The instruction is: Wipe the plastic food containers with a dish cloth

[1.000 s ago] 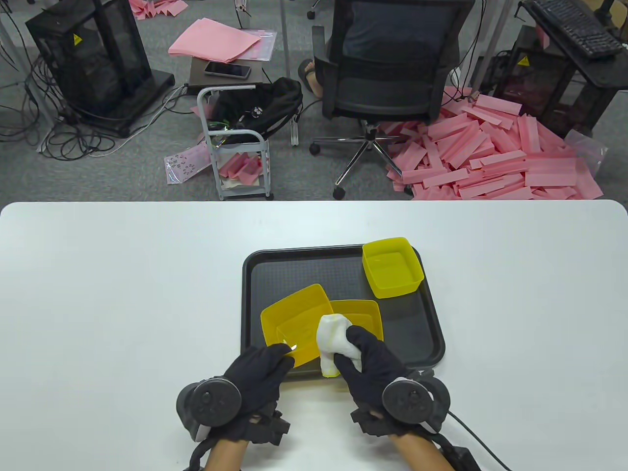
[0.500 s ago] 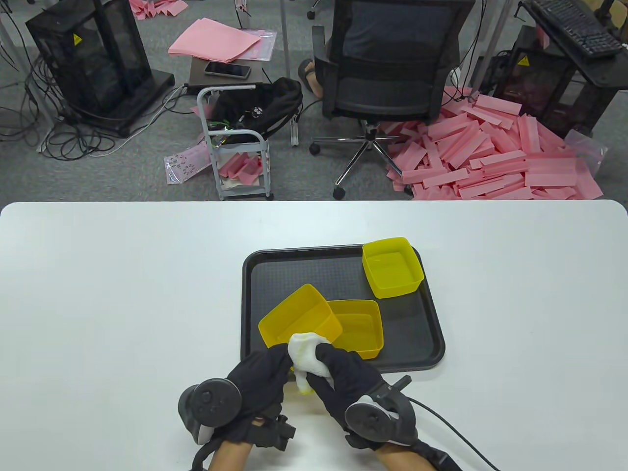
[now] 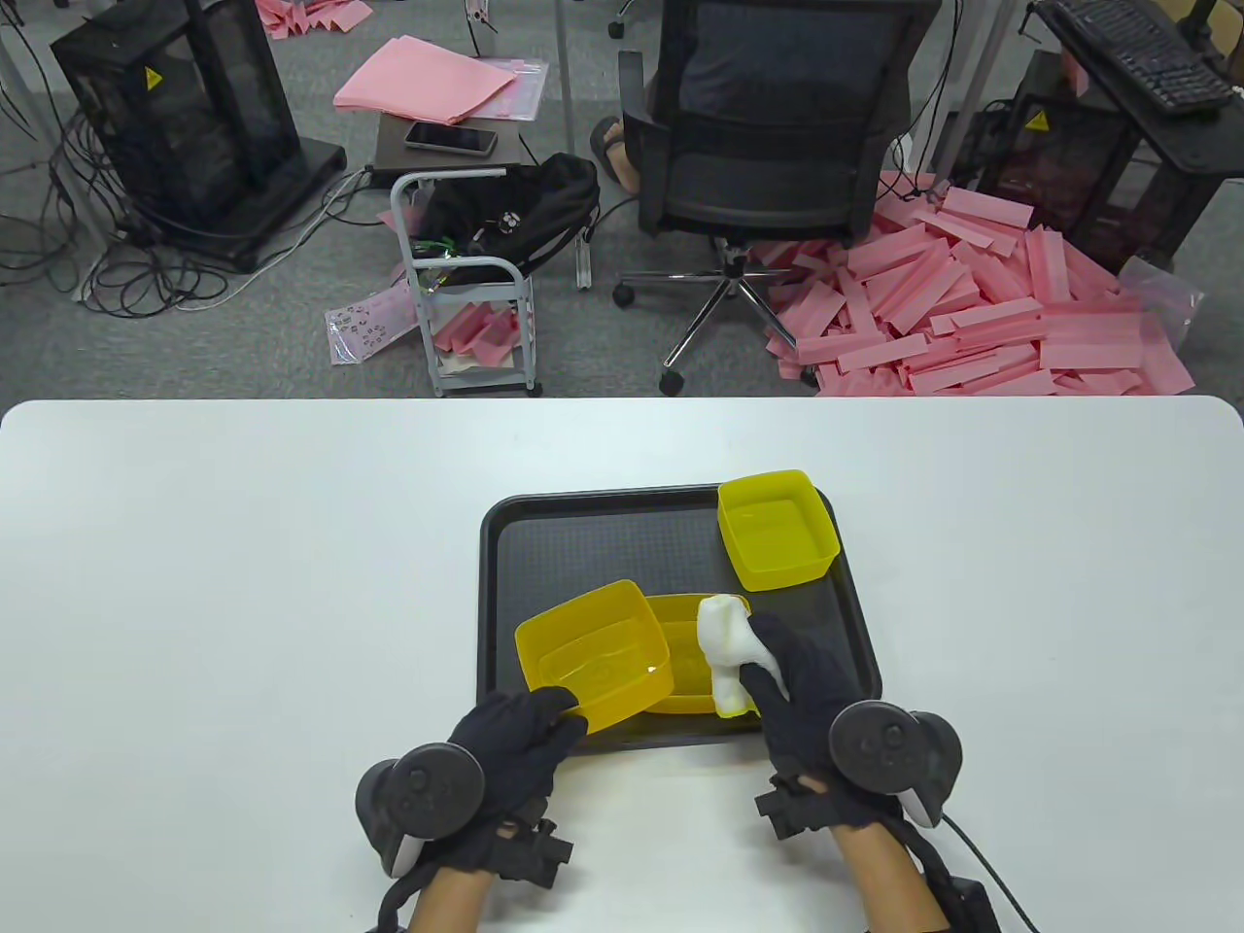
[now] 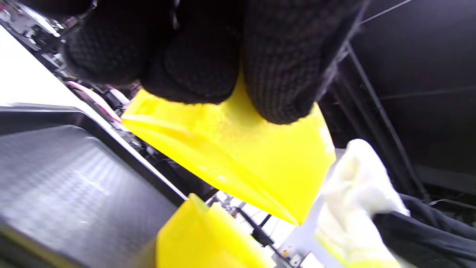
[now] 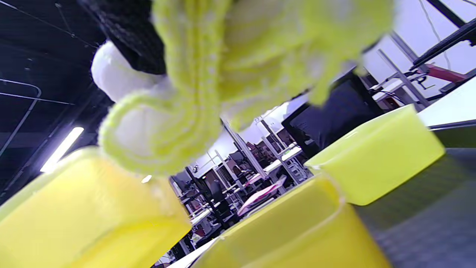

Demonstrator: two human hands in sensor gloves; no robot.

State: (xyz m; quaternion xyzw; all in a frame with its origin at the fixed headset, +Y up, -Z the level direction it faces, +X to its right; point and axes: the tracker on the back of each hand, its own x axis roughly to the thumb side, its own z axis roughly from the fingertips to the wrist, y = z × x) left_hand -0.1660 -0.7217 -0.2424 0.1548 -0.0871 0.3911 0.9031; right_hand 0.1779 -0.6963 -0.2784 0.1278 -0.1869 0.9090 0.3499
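Note:
Three yellow plastic containers are on or over a black tray (image 3: 583, 530). My left hand (image 3: 520, 729) grips the near edge of the front-left container (image 3: 595, 664), holding it tilted; its fingers (image 4: 197, 59) curl over the yellow wall (image 4: 238, 149). My right hand (image 3: 792, 680) clutches a bunched white dish cloth (image 3: 727, 651) with yellow trim above the second container (image 3: 692, 641), which lies behind the first. The cloth (image 5: 193, 93) fills the top of the right wrist view. A third container (image 3: 777, 530) sits at the tray's far right corner.
The white table (image 3: 243, 583) stretches out on both sides of the tray. Beyond its far edge are an office chair (image 3: 768, 146) with a person seated, a small cart (image 3: 466, 282) and a heap of pink foam strips (image 3: 982, 301) on the floor.
My right hand has carried the cloth from the held container's near rim to the right, above the second container. The held container has tipped back, its opening facing more upward.

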